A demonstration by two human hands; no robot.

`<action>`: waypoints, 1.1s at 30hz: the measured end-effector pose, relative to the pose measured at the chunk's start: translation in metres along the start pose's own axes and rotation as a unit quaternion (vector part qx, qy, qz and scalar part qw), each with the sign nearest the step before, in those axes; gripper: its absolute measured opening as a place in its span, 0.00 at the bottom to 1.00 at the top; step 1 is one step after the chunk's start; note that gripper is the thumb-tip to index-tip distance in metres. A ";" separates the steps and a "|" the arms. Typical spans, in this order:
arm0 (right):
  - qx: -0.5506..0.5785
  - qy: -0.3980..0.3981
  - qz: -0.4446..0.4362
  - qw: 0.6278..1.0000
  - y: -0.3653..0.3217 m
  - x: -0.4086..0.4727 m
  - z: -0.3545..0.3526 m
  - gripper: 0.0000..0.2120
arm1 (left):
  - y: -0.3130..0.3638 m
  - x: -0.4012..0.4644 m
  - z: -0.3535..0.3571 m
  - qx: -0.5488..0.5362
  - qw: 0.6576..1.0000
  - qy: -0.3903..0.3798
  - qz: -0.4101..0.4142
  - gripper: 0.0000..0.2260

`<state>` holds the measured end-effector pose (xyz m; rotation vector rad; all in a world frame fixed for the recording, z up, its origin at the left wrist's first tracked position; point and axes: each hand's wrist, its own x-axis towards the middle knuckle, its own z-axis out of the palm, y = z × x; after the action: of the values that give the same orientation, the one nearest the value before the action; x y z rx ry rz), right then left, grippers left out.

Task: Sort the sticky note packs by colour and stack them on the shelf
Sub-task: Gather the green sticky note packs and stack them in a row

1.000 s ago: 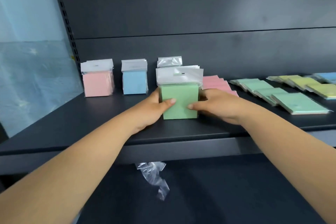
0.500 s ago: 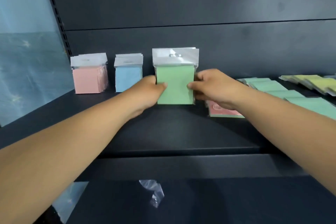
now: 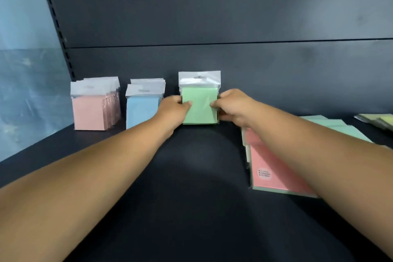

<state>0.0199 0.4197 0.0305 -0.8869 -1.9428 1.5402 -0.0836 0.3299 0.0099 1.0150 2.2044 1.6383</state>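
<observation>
A stack of green sticky note packs (image 3: 201,108) stands upright near the back of the dark shelf (image 3: 187,176). My left hand (image 3: 173,109) grips its left side, thumb across the front. My right hand (image 3: 232,106) grips its right side the same way. To the left stand an upright row of blue packs (image 3: 142,110) and a row of pink packs (image 3: 90,112). Pink packs (image 3: 274,174) lie flat under my right forearm, with a green one beneath. More green packs (image 3: 331,123) lie flat at the right.
Yellow-green packs (image 3: 380,119) lie at the far right edge. A dark back panel (image 3: 212,27) rises behind the rows. A slotted upright (image 3: 56,23) and a pale blue wall (image 3: 23,70) bound the left side.
Both hands have carried the green stack from near the shelf's front edge to the back, in line with the blue and pink rows. The camera has moved closer.
</observation>
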 end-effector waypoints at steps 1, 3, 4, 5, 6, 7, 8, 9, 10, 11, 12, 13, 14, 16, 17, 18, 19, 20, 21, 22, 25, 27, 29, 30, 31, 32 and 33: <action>-0.012 -0.002 0.008 1.000 0.007 0.005 0.002 0.10 | -0.007 0.000 0.003 0.010 1.000 -0.004 -0.006 0.09; -0.039 0.007 0.007 0.999 0.017 0.009 0.005 0.05 | -0.018 -0.001 0.007 0.016 1.000 -0.006 -0.011 0.10; -0.055 0.015 0.003 0.998 0.019 0.013 0.006 0.08 | -0.021 0.000 0.008 0.018 1.000 -0.005 -0.009 0.11; -0.069 0.022 0.001 0.997 0.021 0.017 0.007 0.10 | -0.023 0.001 0.010 0.024 1.000 -0.002 -0.005 0.12; -0.079 0.029 0.001 0.996 0.023 0.019 0.008 0.11 | -0.025 0.003 0.011 0.031 0.999 0.001 -0.005 0.13; -0.087 0.031 -0.001 0.996 0.024 0.021 0.008 0.12 | -0.026 0.005 0.012 0.035 0.999 0.004 -0.005 0.14; -0.092 0.031 -0.003 0.995 0.023 0.022 0.007 0.11 | -0.027 0.006 0.013 0.031 0.999 0.007 -0.008 0.15; -0.094 0.031 -0.007 0.995 0.023 0.023 0.007 0.09 | -0.028 0.008 0.014 0.019 1.000 0.008 -0.012 0.17; -0.098 0.028 -0.008 0.995 0.023 0.023 0.007 0.06 | -0.028 0.011 0.015 0.003 1.000 0.007 -0.020 0.18; -0.101 0.022 -0.005 0.995 0.022 0.023 0.008 0.04 | -0.028 0.013 0.015 -0.009 1.000 0.005 -0.028 0.20; -0.098 0.014 -0.001 0.995 0.021 0.023 0.008 0.04 | -0.027 0.014 0.015 -0.012 0.999 -0.003 -0.034 0.22; -0.088 0.001 0.003 0.996 0.021 0.024 0.008 0.04 | -0.026 0.015 0.015 -0.007 0.999 -0.018 -0.034 0.22; -0.074 -0.012 0.009 0.997 0.020 0.025 0.008 0.04 | -0.026 0.016 0.014 -0.003 0.999 -0.040 -0.027 0.20; -0.047 -0.034 0.012 0.998 0.021 0.026 0.009 0.02 | -0.026 0.017 0.013 -0.011 0.997 -0.075 -0.009 0.17; -0.036 -0.038 0.013 0.999 0.021 0.027 0.008 0.04 | -0.027 0.017 0.012 -0.019 0.996 -0.084 -0.001 0.15; -0.032 -0.038 0.014 0.999 0.020 0.026 0.008 0.06 | -0.027 0.017 0.011 -0.025 0.996 -0.087 0.005 0.14; -0.031 -0.040 0.015 0.999 0.021 0.027 0.008 0.08 | -0.027 0.016 0.011 -0.031 0.995 -0.089 0.010 0.13; -0.031 -0.041 0.015 0.999 0.022 0.027 0.008 0.10 | -0.027 0.016 0.011 -0.033 0.995 -0.092 0.014 0.13; -0.028 -0.042 0.014 0.999 0.023 0.028 0.008 0.11 | -0.027 0.016 0.011 -0.034 0.995 -0.093 0.017 0.13; -0.027 -0.042 0.014 0.999 0.023 0.028 0.008 0.12 | -0.027 0.015 0.010 -0.033 0.995 -0.095 0.018 0.13; -0.025 -0.045 0.009 0.999 0.023 0.029 0.008 0.13 | -0.027 0.014 0.010 -0.035 0.994 -0.097 0.020 0.13; -0.020 -0.041 0.010 0.999 0.023 0.028 0.008 0.10 | -0.027 0.014 0.010 -0.032 0.995 -0.094 0.016 0.14; -0.008 -0.028 0.006 1.000 0.020 0.026 0.007 0.07 | -0.025 0.012 0.010 -0.011 0.997 -0.082 0.008 0.17; -0.006 -0.011 0.000 1.000 0.018 0.024 0.006 0.07 | -0.024 0.010 0.010 0.006 0.997 -0.075 0.004 0.18; -0.008 0.015 -0.009 1.000 0.015 0.023 0.003 0.09 | -0.023 0.008 0.009 0.024 0.997 -0.069 -0.001 0.21; -0.018 0.044 -0.022 0.999 0.011 0.021 -0.002 0.10 | -0.020 0.005 0.008 0.042 0.997 -0.062 -0.005 0.23; -0.030 0.075 -0.036 0.996 0.006 0.019 -0.009 0.10 | -0.016 0.001 0.007 0.055 0.997 -0.050 -0.009 0.26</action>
<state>0.0156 0.4405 0.0263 -0.9190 -1.8991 1.3411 -0.0867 0.3336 -0.0065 1.0764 2.2522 1.4377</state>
